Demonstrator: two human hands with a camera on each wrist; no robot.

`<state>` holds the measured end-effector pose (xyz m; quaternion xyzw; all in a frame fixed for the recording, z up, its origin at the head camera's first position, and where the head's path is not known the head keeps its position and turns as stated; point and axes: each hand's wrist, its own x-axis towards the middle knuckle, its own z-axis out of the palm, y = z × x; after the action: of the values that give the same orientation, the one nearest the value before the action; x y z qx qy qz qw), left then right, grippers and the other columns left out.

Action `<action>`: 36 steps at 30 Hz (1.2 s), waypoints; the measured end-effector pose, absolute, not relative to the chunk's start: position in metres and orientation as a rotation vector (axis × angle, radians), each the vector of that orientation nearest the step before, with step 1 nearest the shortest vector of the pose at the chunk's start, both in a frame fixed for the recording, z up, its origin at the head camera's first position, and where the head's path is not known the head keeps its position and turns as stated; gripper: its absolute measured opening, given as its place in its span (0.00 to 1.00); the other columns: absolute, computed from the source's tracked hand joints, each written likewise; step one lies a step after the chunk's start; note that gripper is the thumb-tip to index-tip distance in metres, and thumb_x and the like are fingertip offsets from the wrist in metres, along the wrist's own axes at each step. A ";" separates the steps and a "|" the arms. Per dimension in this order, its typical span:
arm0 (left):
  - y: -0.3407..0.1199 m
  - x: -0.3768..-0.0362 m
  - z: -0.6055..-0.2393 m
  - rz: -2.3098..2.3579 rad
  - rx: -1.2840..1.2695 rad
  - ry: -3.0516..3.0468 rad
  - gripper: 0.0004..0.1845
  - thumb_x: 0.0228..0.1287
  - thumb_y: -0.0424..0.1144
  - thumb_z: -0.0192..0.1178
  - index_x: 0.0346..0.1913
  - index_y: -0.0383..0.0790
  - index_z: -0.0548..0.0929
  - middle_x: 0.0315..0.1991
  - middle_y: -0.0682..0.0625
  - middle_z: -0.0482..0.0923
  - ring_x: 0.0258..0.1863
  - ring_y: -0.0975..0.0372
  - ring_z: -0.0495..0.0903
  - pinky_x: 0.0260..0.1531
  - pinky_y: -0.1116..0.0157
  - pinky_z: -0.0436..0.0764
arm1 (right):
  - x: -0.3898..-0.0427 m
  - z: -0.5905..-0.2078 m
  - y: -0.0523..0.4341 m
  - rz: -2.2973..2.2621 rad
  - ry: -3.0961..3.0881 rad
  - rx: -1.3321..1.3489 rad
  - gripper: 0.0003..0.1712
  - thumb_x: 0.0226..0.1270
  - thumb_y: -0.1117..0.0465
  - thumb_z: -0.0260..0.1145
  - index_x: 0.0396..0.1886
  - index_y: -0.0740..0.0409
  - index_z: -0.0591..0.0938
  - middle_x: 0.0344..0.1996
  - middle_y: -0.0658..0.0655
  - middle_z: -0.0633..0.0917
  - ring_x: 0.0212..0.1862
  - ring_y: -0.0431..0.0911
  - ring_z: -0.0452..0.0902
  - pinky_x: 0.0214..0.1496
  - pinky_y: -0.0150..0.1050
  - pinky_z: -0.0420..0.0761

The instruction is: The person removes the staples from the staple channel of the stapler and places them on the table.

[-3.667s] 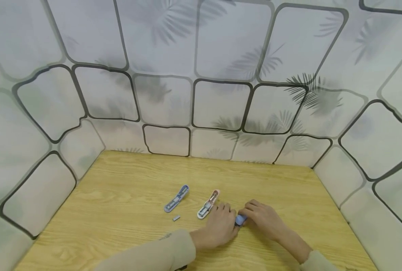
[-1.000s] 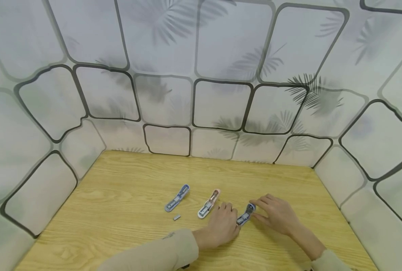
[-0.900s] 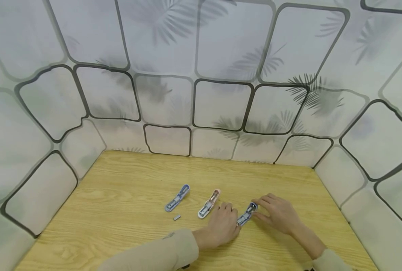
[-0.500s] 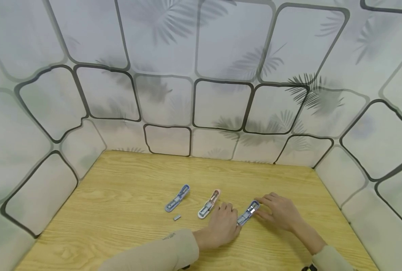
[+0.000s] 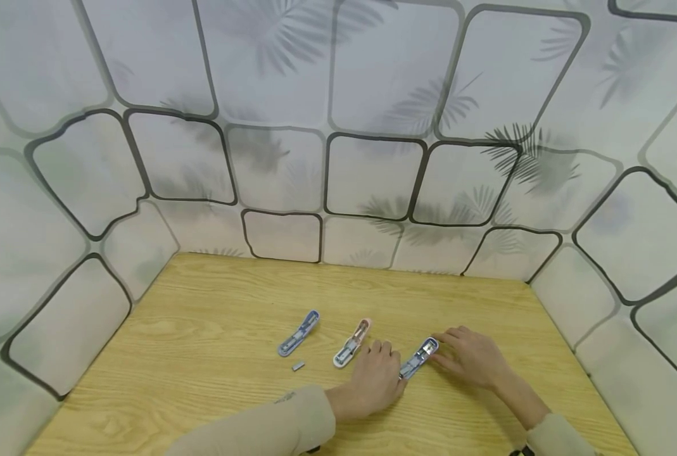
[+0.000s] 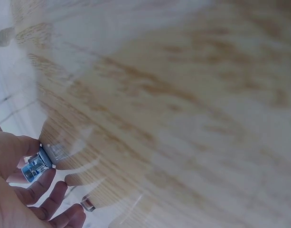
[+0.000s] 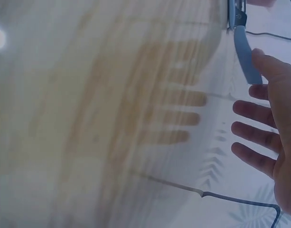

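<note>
A blue stapler (image 5: 415,362) lies folded open on the wooden table, its metal inside facing up. My left hand (image 5: 374,379) holds its near end between thumb and finger; the left wrist view shows that end of the stapler (image 6: 38,165) between them. At the far end, my right hand (image 5: 474,360) grips the blue arm (image 7: 246,56) with thumb and index finger, the other fingers held out straight. Just left of my left hand lies a white and pink stapler (image 5: 351,344), folded open too.
Another opened blue stapler (image 5: 298,333) lies farther left, with a small grey staple strip (image 5: 298,366) below it. Patterned fabric walls (image 5: 366,177) enclose the wooden table (image 5: 218,323) at the back and both sides.
The stapler has been unfolded from a bent, closed look to nearly flat. My right hand has swung its far end away to the upper right; my left hand has barely moved.
</note>
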<state>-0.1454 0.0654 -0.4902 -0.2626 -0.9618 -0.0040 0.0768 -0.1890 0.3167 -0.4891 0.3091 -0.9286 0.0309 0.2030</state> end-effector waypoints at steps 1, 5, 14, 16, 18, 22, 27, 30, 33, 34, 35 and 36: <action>0.065 -0.145 -0.490 -0.010 -0.787 -2.883 0.19 0.70 0.61 0.65 0.40 0.47 0.83 0.37 0.54 0.79 0.36 0.63 0.75 0.38 0.66 0.77 | -0.187 -0.487 0.316 0.100 -2.612 0.837 0.22 0.59 0.44 0.79 0.49 0.50 0.90 0.41 0.51 0.92 0.42 0.47 0.89 0.37 0.39 0.88; 0.065 -0.145 -0.490 -0.006 -0.780 -2.888 0.20 0.69 0.61 0.66 0.40 0.47 0.83 0.37 0.54 0.79 0.37 0.63 0.76 0.38 0.66 0.77 | -0.179 -0.481 0.313 0.212 -2.666 0.734 0.22 0.61 0.45 0.79 0.49 0.52 0.91 0.40 0.51 0.92 0.40 0.47 0.89 0.34 0.37 0.87; 0.065 -0.146 -0.493 0.009 -0.778 -2.885 0.21 0.70 0.62 0.65 0.41 0.47 0.84 0.37 0.54 0.80 0.37 0.63 0.76 0.38 0.67 0.77 | -0.164 -0.463 0.302 0.552 -2.812 0.465 0.16 0.65 0.49 0.78 0.45 0.54 0.91 0.33 0.49 0.93 0.34 0.43 0.89 0.32 0.37 0.85; 0.065 -0.146 -0.493 0.006 -0.782 -2.888 0.21 0.70 0.62 0.65 0.41 0.47 0.84 0.37 0.54 0.80 0.37 0.63 0.76 0.38 0.67 0.77 | -0.162 -0.460 0.298 0.684 -2.863 0.405 0.15 0.66 0.49 0.77 0.44 0.55 0.92 0.32 0.48 0.93 0.33 0.41 0.88 0.34 0.35 0.84; 0.065 -0.147 -0.494 -0.005 -0.786 -2.893 0.20 0.70 0.62 0.65 0.41 0.47 0.84 0.37 0.54 0.79 0.37 0.63 0.76 0.38 0.67 0.77 | -0.160 -0.459 0.295 0.840 -2.907 0.348 0.14 0.67 0.50 0.76 0.43 0.56 0.92 0.32 0.48 0.93 0.34 0.39 0.88 0.36 0.33 0.85; 0.065 -0.147 -0.494 -0.016 -0.792 -2.905 0.20 0.70 0.61 0.64 0.41 0.47 0.84 0.37 0.54 0.79 0.37 0.63 0.76 0.38 0.67 0.77 | -0.157 -0.457 0.290 1.158 -2.955 0.263 0.14 0.69 0.53 0.75 0.43 0.60 0.91 0.34 0.54 0.94 0.34 0.42 0.89 0.35 0.34 0.87; 0.066 -0.147 -0.493 -0.022 -0.788 -2.923 0.20 0.71 0.62 0.64 0.43 0.46 0.84 0.38 0.53 0.79 0.37 0.63 0.75 0.38 0.67 0.77 | -0.158 -0.456 0.283 1.426 -2.975 0.236 0.17 0.71 0.55 0.73 0.45 0.68 0.90 0.34 0.61 0.93 0.32 0.48 0.91 0.32 0.38 0.89; 0.067 -0.147 -0.493 -0.016 -0.782 -2.923 0.21 0.71 0.62 0.64 0.43 0.46 0.84 0.38 0.53 0.79 0.37 0.63 0.75 0.38 0.67 0.77 | -0.160 -0.459 0.280 1.532 -2.993 0.249 0.19 0.72 0.55 0.73 0.46 0.71 0.89 0.35 0.63 0.93 0.33 0.49 0.91 0.33 0.40 0.90; 0.067 -0.147 -0.493 -0.011 -0.782 -2.922 0.21 0.71 0.62 0.64 0.43 0.46 0.84 0.38 0.53 0.79 0.37 0.63 0.75 0.38 0.67 0.77 | -0.162 -0.463 0.277 1.608 -2.998 0.274 0.19 0.72 0.57 0.72 0.46 0.72 0.88 0.36 0.64 0.93 0.33 0.49 0.91 0.34 0.40 0.90; 0.067 -0.147 -0.493 -0.011 -0.782 -2.921 0.21 0.71 0.62 0.64 0.44 0.46 0.84 0.38 0.53 0.79 0.37 0.63 0.75 0.38 0.67 0.77 | -0.162 -0.464 0.275 1.621 -2.998 0.290 0.19 0.71 0.58 0.72 0.46 0.73 0.88 0.36 0.65 0.93 0.33 0.49 0.91 0.33 0.39 0.90; 0.067 -0.147 -0.492 -0.013 -0.783 -2.922 0.21 0.71 0.62 0.64 0.44 0.46 0.84 0.38 0.53 0.80 0.37 0.63 0.76 0.38 0.67 0.77 | -0.163 -0.465 0.274 1.627 -2.999 0.300 0.18 0.71 0.58 0.72 0.45 0.73 0.88 0.35 0.65 0.93 0.32 0.48 0.90 0.32 0.38 0.89; 0.067 -0.147 -0.492 -0.012 -0.784 -2.921 0.22 0.71 0.62 0.64 0.44 0.46 0.85 0.39 0.53 0.80 0.38 0.63 0.76 0.38 0.67 0.77 | -0.163 -0.467 0.273 1.625 -3.001 0.306 0.17 0.71 0.59 0.73 0.45 0.73 0.88 0.35 0.64 0.93 0.32 0.47 0.90 0.31 0.37 0.89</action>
<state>-0.1472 0.0667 -0.4923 -0.2589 -0.9641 -0.0040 0.0584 -0.1629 0.2729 -0.4666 0.0883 -0.8671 0.4694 -0.1417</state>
